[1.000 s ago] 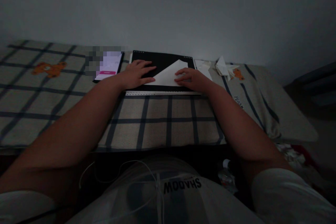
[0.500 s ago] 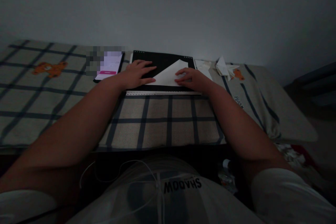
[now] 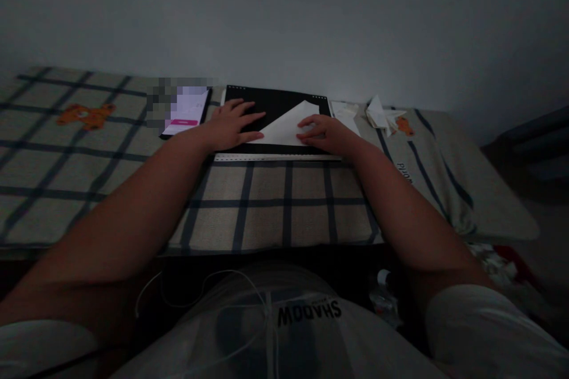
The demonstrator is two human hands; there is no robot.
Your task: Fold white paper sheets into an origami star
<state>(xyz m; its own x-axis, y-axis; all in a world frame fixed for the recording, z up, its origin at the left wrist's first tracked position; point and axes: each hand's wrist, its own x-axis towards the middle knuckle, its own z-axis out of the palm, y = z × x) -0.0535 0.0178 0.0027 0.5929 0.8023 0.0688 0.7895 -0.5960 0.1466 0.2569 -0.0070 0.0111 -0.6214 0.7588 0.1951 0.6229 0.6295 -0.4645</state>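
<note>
Since the earlier frame, very little has moved: the picture has shifted slightly, while the 2 hands and the folded paper hold nearly the same places. A plain wall (image 3: pixel 284 23) fills the upper part of the frame. Below it, a checked cloth (image 3: pixel 267 213) with dark blue stripes spans the table from the left edge to the right. The person's pale shirt (image 3: pixel 249 337), printed with "SHADOW", takes up the lower middle. In the centre, a black cover (image 3: pixel 271 103) with punched holes lies flat over white sheets (image 3: pixel 275 157), their perforated edge showing along its near side. On the black cover, right of its middle, rests the folded white paper (image 3: pixel 287 127), a pointed shape narrowing toward the left. The left hand (image 3: pixel 229 127) lies over the left part of the cover, fingers spread wide, with its thumb at the paper's narrow end. The right hand (image 3: pixel 326 133) touches the paper's right part, fingers bent and close together; whether they pinch it I cannot tell. A phone (image 3: pixel 189 108) with a lit, partly pixelated screen lies left of the cover. A bottle (image 3: pixel 384 299) shows at lower right, a folded paper figure (image 3: pixel 377 113) lies right of centre, and a thin white cable (image 3: pixel 230 271) crosses the lower middle.
</note>
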